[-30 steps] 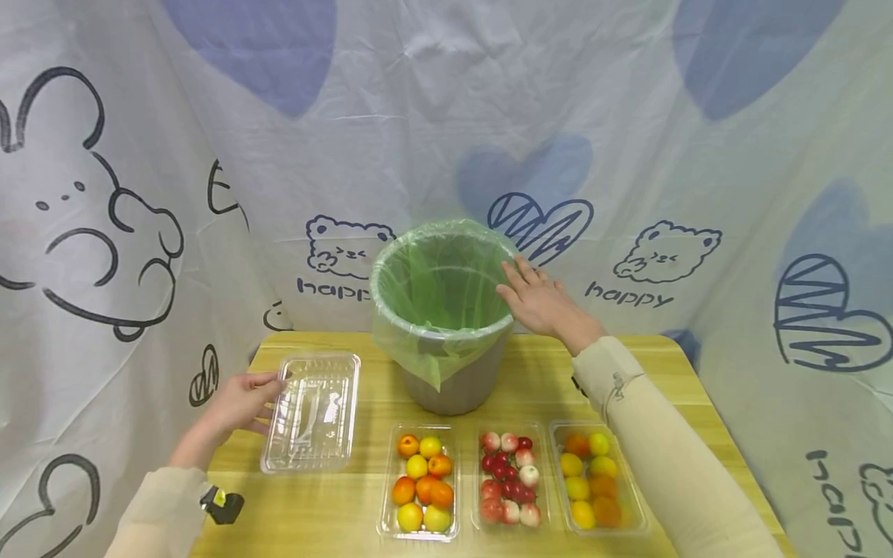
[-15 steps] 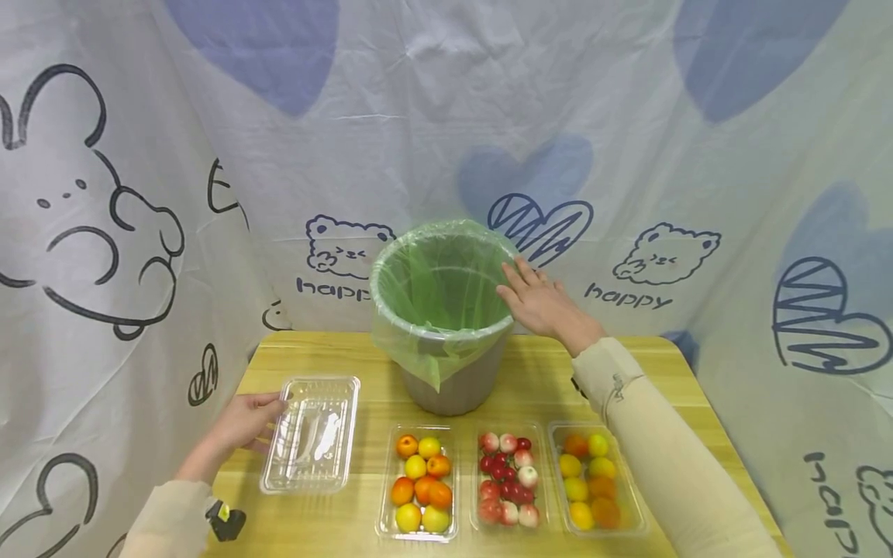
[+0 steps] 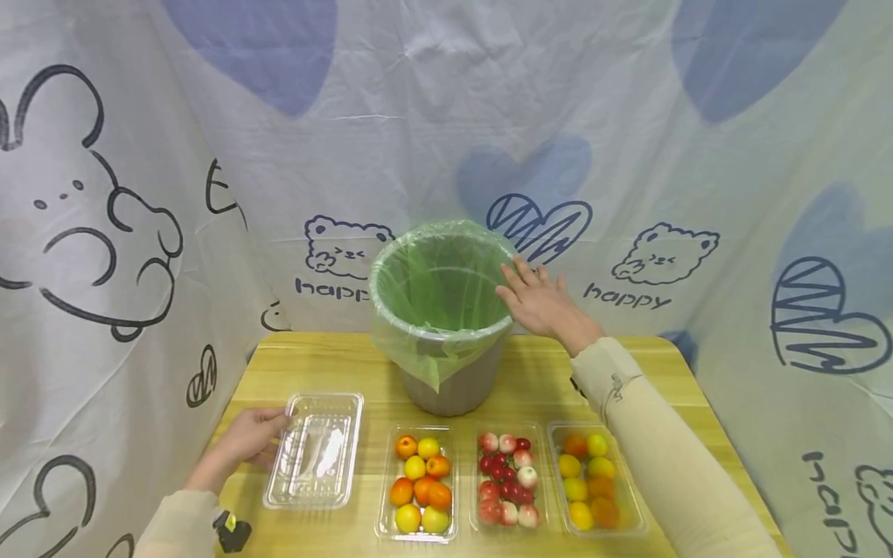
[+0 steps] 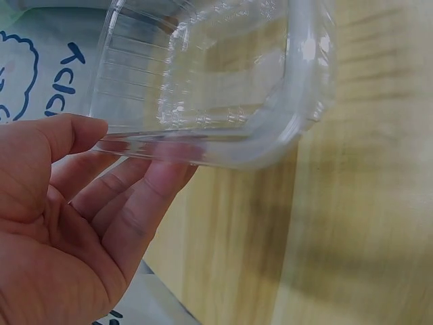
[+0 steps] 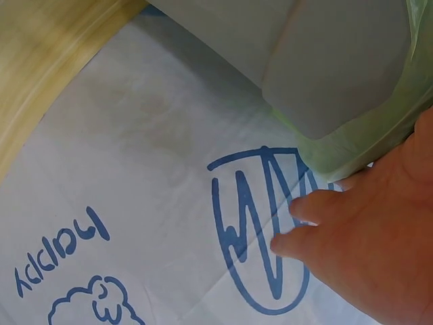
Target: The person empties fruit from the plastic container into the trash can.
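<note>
My left hand (image 3: 254, 436) pinches the left rim of a clear plastic container (image 3: 317, 457), thumb on top and fingers beneath, as the left wrist view shows. Nothing lies inside the container (image 4: 223, 68), which is close over the table's left side. My right hand (image 3: 540, 302) rests with extended fingers on the right rim of a grey trash bin (image 3: 453, 381). A green bag (image 3: 446, 287) lines the bin and folds over its rim. In the right wrist view the fingers (image 5: 314, 206) reach past the bag's edge.
Three clear containers stand in a row at the front: one of orange and yellow fruits (image 3: 422, 490), one of red and pink fruits (image 3: 505, 474), and a hazier one of yellow and orange fruits (image 3: 589, 477). A printed curtain (image 3: 432, 116) surrounds the wooden table (image 3: 572, 368).
My left hand has lowered the clear container toward the table's front, keeping its grip on the rim. My right hand stays at the bin's rim.
</note>
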Tool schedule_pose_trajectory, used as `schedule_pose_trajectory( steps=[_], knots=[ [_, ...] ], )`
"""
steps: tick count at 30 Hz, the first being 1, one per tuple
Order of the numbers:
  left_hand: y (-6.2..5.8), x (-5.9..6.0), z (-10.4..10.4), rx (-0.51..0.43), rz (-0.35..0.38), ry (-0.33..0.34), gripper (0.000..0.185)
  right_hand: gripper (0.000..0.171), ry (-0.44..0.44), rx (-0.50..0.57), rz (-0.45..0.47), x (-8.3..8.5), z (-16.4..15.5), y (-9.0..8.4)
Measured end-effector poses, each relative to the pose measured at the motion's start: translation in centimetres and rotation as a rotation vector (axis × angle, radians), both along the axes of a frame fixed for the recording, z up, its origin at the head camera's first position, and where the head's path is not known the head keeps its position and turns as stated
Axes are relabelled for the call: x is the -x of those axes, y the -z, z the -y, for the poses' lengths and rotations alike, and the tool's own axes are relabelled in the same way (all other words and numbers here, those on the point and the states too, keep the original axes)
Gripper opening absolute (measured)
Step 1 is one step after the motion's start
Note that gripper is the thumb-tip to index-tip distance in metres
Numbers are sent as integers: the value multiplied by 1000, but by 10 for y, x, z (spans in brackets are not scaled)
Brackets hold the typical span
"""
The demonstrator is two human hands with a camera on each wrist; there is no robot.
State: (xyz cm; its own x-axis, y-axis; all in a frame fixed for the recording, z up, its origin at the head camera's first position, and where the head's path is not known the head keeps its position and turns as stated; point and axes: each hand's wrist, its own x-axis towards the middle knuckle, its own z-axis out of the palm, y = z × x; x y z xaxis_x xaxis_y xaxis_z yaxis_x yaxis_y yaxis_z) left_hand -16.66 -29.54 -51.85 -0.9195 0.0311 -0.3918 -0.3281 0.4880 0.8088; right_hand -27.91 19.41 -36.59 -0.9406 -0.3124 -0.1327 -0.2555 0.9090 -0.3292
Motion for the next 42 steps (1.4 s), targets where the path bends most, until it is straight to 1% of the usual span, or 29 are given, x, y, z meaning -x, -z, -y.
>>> schedule_pose_trajectory(
  steps=[3, 7, 9, 13, 19, 22, 24, 26, 29, 36, 39, 42],
  knots=[
    [5, -1, 0, -2, 11, -10, 51, 66, 2, -19, -11, -1, 0, -1],
    [12, -4, 0, -3, 8, 8, 49, 65, 2, -32, -15, 0, 0, -2],
    [16, -5, 0, 1, 8, 13, 49, 65, 2, -32, -14, 0, 1, -2],
    [23, -8, 0, -1, 29, 4, 49, 65, 4, -28, -10, 0, 1, -1],
    [31, -10, 2, -18, 41, 1, 50, 65, 6, -17, 1, -1, 1, 1],
    [34, -10, 1, -6, 44, -17, 49, 65, 6, -9, -3, 0, 1, 1],
    [37, -10, 1, 20, 37, -16, 50, 66, 7, -9, -6, 0, 1, 2],
    [38, -10, 0, 38, 42, -30, 50, 66, 8, -10, -5, 0, 1, 1],
    [40, -11, -1, 59, 45, -25, 50, 66, 6, -9, -1, 1, 1, 2],
    [43, -13, -3, 50, 60, -51, 50, 66, 3, -4, 6, 1, 0, 2],
    [45, -13, -3, 66, 52, -44, 50, 66, 6, -3, 8, 1, 0, 2],
    [44, -12, -3, 94, 26, -18, 51, 67, 9, -4, 10, 1, -1, 2]
  ],
)
